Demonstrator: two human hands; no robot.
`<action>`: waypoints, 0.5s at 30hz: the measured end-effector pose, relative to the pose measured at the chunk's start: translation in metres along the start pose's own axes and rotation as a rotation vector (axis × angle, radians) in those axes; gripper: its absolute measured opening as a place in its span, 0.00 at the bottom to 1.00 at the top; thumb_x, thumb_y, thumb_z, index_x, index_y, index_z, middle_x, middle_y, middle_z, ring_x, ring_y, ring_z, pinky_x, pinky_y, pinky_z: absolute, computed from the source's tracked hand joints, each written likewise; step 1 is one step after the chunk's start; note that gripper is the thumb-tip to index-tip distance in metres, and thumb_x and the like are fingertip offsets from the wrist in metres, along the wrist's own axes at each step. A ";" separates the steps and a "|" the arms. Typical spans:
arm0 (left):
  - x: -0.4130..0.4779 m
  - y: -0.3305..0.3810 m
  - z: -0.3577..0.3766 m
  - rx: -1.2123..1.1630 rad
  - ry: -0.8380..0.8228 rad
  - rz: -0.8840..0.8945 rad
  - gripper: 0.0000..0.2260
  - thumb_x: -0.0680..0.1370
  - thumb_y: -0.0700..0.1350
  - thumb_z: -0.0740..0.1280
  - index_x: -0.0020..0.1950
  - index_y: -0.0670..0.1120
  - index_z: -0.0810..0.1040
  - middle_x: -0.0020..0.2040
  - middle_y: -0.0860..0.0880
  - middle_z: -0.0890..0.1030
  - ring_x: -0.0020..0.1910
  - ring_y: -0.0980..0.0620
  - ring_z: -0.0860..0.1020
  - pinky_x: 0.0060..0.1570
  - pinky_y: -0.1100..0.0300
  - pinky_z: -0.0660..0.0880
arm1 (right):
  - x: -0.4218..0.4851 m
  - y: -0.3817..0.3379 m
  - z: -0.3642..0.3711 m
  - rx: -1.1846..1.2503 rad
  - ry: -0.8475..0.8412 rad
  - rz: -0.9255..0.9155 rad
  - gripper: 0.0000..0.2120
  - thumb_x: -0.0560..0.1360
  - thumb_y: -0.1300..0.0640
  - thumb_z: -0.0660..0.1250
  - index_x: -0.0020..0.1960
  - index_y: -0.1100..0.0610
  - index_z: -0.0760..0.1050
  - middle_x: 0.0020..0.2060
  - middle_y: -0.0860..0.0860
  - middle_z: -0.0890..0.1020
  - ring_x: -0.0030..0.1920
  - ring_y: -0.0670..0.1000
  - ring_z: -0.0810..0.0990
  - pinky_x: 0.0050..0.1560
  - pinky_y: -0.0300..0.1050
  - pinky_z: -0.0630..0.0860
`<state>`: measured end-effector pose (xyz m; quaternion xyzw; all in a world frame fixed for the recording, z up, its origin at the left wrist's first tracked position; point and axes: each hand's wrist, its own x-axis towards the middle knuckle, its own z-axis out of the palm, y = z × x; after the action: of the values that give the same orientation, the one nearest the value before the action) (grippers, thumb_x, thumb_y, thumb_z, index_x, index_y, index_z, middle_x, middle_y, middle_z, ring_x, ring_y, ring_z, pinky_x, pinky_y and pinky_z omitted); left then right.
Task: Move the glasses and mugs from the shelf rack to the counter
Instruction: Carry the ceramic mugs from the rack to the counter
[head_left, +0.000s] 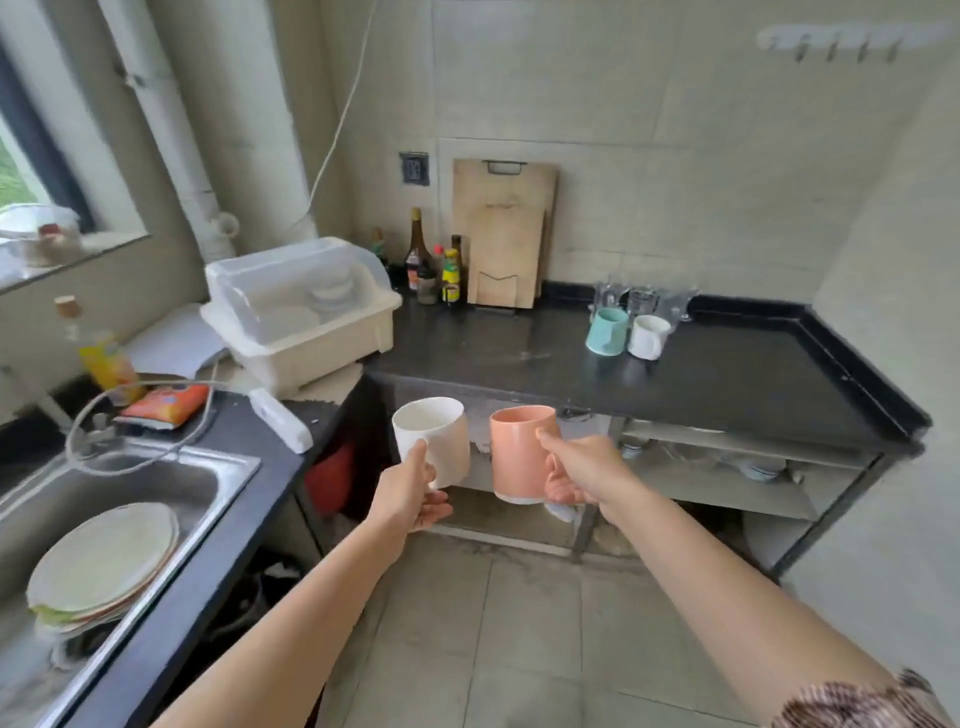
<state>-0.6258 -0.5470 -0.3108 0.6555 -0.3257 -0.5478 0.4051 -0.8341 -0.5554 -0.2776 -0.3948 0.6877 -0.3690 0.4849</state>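
My left hand (413, 493) grips a white mug (431, 439) by its handle. My right hand (576, 475) holds a pink mug (519, 454) the same way. Both mugs are upright in the air, in front of the black counter's (727, 379) near edge and above the floor. On the counter, toward the back, stand a teal mug (607, 331) and a white mug (648, 336) side by side. Behind them stand several clear glasses (641, 301) against the wall. Under the counter, the shelf rack (727, 470) holds some bowls.
A lidded plastic dish box (301, 312) sits at the left corner, with sauce bottles (431, 265) and wooden cutting boards (504, 234) beside it against the wall. At lower left, a steel sink (171, 488) holds stacked plates (104, 564). A faucet (98, 436) and a yellow bottle (106, 358) stand behind the sink.
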 end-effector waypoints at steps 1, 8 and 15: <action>0.017 0.008 0.021 0.015 -0.029 -0.017 0.19 0.78 0.60 0.57 0.41 0.46 0.74 0.38 0.42 0.80 0.32 0.47 0.80 0.32 0.60 0.73 | 0.018 -0.002 -0.015 0.010 0.025 0.018 0.20 0.74 0.47 0.70 0.31 0.61 0.76 0.22 0.52 0.76 0.23 0.53 0.75 0.28 0.42 0.73; 0.106 0.068 0.163 0.201 -0.195 -0.015 0.21 0.79 0.61 0.54 0.41 0.46 0.75 0.33 0.43 0.79 0.27 0.49 0.79 0.29 0.61 0.75 | 0.127 -0.020 -0.110 0.087 0.225 0.102 0.20 0.75 0.48 0.68 0.30 0.61 0.74 0.25 0.54 0.75 0.23 0.53 0.73 0.25 0.40 0.70; 0.166 0.107 0.289 0.329 -0.343 -0.033 0.22 0.78 0.61 0.55 0.41 0.44 0.75 0.35 0.42 0.81 0.30 0.48 0.81 0.25 0.63 0.74 | 0.214 -0.022 -0.198 0.084 0.388 0.175 0.20 0.73 0.46 0.68 0.30 0.59 0.75 0.27 0.53 0.78 0.28 0.53 0.79 0.30 0.43 0.78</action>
<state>-0.8765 -0.7906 -0.3118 0.6155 -0.4639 -0.5971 0.2224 -1.0669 -0.7330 -0.2875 -0.2344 0.7839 -0.4228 0.3895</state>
